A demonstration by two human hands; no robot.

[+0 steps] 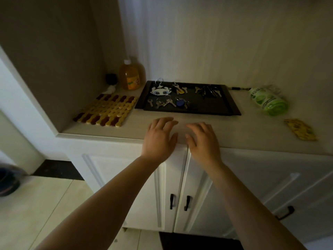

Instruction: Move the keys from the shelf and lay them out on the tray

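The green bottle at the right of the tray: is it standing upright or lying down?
Lying down. The green bottle rests on its side on the shelf top, right of the black tray, apart from it.

The scene is viewed from head height, forward and down; the tray (232, 102) is seen just beyond both hands.

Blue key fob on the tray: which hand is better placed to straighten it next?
Right, marginally. The blue key fob lies in the near row of the black tray, nearly straight ahead of the right hand. The left hand sits further left. Both hands are empty and spread over the countertop.
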